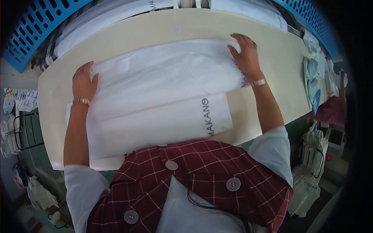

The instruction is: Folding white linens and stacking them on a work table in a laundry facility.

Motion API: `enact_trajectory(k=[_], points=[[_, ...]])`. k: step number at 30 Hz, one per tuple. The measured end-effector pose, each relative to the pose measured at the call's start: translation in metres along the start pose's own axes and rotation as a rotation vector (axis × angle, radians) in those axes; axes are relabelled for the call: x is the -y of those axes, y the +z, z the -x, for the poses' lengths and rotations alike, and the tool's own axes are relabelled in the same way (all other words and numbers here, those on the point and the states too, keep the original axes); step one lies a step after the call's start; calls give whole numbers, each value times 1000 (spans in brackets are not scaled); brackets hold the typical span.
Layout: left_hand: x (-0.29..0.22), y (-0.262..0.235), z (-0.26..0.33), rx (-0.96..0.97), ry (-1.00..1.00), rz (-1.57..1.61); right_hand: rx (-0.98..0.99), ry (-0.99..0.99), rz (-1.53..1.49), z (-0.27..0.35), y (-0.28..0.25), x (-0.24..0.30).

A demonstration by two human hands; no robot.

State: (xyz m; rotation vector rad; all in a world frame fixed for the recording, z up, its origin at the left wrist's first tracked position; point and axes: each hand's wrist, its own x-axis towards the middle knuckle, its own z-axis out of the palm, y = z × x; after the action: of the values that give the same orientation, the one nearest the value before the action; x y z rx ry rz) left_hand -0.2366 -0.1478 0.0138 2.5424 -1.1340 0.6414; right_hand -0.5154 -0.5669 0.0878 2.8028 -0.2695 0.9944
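- Centrally, a white fabric bag (pixel 163 77) lies flat across the cream padded table (pixel 272 50), overlapping a second white bag (pixel 155 124) nearer the person; both carry grey lettering at their right ends.
- Left hand (pixel 83 83): open, palm down, pressing the upper bag's left edge; nothing is gripped.
- Right hand (pixel 244 54): fingers spread flat on the far right corner, likewise holding nothing.
- Handling, judged: thin, light, limp cloth that creases readily and slides over the layer beneath; not fragile. Best taken at opposite edges or corners, kept taut.
- Surroundings: blue perforated crates (pixel 35 23) at the far left and far right; pale blue cloth pieces (pixel 312 81) at the right.
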Motion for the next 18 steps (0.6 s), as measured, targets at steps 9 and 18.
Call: enact_trajectory(k=[9, 18], points=[[-48, -34, 97, 310, 296, 159, 367, -216, -67, 94, -27, 16], [6, -73, 37, -148, 295, 126, 175, -176, 28, 27, -36, 41]])
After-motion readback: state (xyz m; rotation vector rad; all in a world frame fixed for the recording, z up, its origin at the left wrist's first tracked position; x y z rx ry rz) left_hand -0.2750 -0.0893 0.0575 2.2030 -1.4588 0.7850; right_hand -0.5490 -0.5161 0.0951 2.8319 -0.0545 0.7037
